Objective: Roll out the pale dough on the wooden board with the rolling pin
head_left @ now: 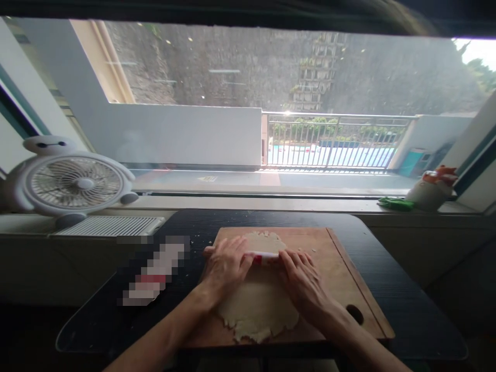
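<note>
A flat sheet of pale dough with ragged edges lies on a wooden cutting board. Across its upper part runs a rolling pin, whose middle looks white with red marks. My left hand is laid over the pin's left part, fingers bent over it, and a wooden end sticks out beyond. Over the right part, my right hand has its fingers curled on the pin. My palms hide much of the pin, and its right end is out of sight.
The board rests on a dark table with rounded corners. A blurred-out, pixelated item lies left of the board. Behind stand a white fan and, on the windowsill, a pale pot beside a green item. Small dough crumbs dot the board.
</note>
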A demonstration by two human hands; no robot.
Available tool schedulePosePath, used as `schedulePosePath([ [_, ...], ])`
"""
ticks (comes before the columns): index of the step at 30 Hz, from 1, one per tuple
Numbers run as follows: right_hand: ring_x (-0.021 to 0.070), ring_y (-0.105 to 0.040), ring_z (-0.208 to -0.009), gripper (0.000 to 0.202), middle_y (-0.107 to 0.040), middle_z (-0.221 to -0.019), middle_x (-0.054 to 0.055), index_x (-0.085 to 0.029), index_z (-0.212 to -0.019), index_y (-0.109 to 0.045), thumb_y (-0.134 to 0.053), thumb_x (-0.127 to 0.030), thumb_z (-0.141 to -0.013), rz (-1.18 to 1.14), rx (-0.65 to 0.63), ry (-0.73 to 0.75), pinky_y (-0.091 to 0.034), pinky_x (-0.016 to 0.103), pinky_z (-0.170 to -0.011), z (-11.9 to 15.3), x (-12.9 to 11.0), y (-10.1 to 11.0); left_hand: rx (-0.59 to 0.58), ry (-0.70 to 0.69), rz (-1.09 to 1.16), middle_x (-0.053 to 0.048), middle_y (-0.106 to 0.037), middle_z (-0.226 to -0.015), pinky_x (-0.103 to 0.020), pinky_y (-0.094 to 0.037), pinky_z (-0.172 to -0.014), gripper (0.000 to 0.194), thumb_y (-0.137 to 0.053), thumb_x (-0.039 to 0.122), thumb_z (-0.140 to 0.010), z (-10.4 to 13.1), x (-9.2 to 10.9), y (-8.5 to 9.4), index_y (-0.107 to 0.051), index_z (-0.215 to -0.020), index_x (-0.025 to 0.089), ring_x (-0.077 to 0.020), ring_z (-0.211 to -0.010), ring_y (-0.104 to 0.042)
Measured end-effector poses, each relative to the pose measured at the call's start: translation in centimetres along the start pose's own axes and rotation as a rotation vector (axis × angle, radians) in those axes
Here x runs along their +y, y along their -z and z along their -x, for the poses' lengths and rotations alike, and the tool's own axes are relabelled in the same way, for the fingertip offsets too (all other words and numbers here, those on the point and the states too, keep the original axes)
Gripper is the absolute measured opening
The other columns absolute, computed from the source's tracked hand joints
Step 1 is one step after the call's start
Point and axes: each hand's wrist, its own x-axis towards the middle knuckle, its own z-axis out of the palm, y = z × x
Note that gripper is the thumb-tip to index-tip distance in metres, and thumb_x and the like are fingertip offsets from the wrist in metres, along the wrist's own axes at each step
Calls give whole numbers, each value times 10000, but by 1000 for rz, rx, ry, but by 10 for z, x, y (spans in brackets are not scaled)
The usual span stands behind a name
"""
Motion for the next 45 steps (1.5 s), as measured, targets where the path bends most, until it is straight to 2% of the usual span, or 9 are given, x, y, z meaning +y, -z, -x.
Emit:
schedulePosePath([
  [4, 214, -502, -994, 471, -567, -1112, 81, -180, -1284, -424, -400, -65, -828, 26, -38, 39, -404, 350, -882, 32, -4, 8, -52, -88, 74, -6, -522, -1317, -406, -179, -1121, 414, -302, 404, -914, 33, -9, 13, -486, -1268, 293, -188, -1238, -427],
  [7, 235, -520, -979, 465, -577, -1093, 93, -174, -1269, -436, -419, -83, -813, 46, -11, 39, -439, 369, -852, 41, -3, 7, -86, -71, 64, 5, -550, -1286, -407, -203, -1106, 399, -269, 391, -927, 24, -22, 13, -533, -1212, 303, -175, -1222, -441],
  [13, 246, -534, -978, 383, -589, -1062, 70, -221, -1247, -429, -424, -192, -865, 40, 36, -37, -469, 390, -816, 49, 14, 2, -164, -20, -24, -15, -482, -1358, -403, -171, -1098, 444, -237, 395, -928, -63, -15, -17, -512, -1249, 259, -189, -1308, -325],
  [17, 263, -527, -1010, 429, -578, -1115, 88, -223, -1295, -378, -406, -204, -867, 85, 77, -101, -470, 408, -824, 55, 35, -2, -217, -8, -7, -44, -474, -1363, -405, -244, -1055, 511, -224, 495, -910, -132, 5, -48, -478, -1270, 236, -209, -1289, -355],
  [20, 253, -542, -980, 440, -582, -1094, 95, -215, -1299, -377, -400, -216, -860, 55, 78, -128, -481, 390, -812, 57, 43, -2, -247, -6, -3, -77, -538, -1286, -404, -296, -1013, 513, -237, 515, -898, -162, 15, -63, -522, -1205, 218, -218, -1223, -430],
  [24, 237, -555, -962, 452, -584, -1098, 87, -224, -1303, -382, -400, -192, -852, 32, 88, -116, -491, 373, -800, 59, 39, 4, -268, -16, -9, -52, -588, -1213, -382, -311, -1000, 443, -271, 478, -898, -160, 15, -62, -580, -1104, 236, -204, -1178, -465],
  [31, 246, -529, -1023, 486, -556, -1172, 77, -258, -1339, -345, -385, -162, -864, -58, 85, -45, -459, 394, -841, 64, 12, 2, -254, 23, -41, 10, -459, -1380, -415, -219, -1061, 444, -217, 385, -927, -88, -14, -32, -512, -1244, 286, -203, -1316, -312],
  [34, 242, -536, -1005, 429, -566, -1147, 80, -251, -1309, -384, -387, -196, -884, -72, 87, -51, -460, 387, -828, 60, 8, 7, -235, 20, -39, 20, -475, -1365, -411, -212, -1063, 436, -232, 395, -924, -81, -14, -28, -522, -1232, 291, -199, -1313, -310],
  [45, 236, -581, -926, 354, -619, -1056, 67, -287, -1252, -454, -390, -279, -903, 22, 170, -132, -469, 370, -751, 47, 59, 0, -266, 71, -5, -81, -629, -1097, -443, -368, -921, 507, -247, 544, -875, -194, 29, -81, -610, -1034, 227, -251, -1079, -520],
])
